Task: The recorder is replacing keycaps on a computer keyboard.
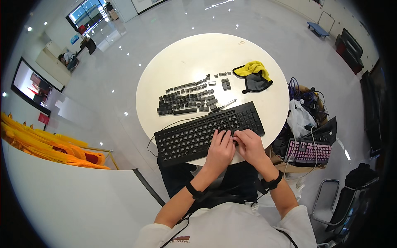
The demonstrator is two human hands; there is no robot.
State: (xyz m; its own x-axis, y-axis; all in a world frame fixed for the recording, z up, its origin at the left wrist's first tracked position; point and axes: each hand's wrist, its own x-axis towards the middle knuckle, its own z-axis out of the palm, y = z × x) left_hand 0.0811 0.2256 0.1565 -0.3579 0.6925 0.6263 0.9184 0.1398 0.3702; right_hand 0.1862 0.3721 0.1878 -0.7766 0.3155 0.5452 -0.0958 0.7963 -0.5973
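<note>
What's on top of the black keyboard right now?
The left hand and right hand are over the near side of the keyboard, right of its middle. Many key positions without caps show left of them. Whatever lies beneath the hands is covered.

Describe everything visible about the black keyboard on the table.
The black keyboard is long and rectangular, plastic-looking, with a block of keys and a number pad at its right end. Much of the main block shows pale-centred key positions, seemingly without caps; the number pad looks darker, its caps hard to judge. It lies face up on the round white table, slanted with its right end farther from the person, its near-left corner past the rim. The left hand and right hand are at its near side.
</note>
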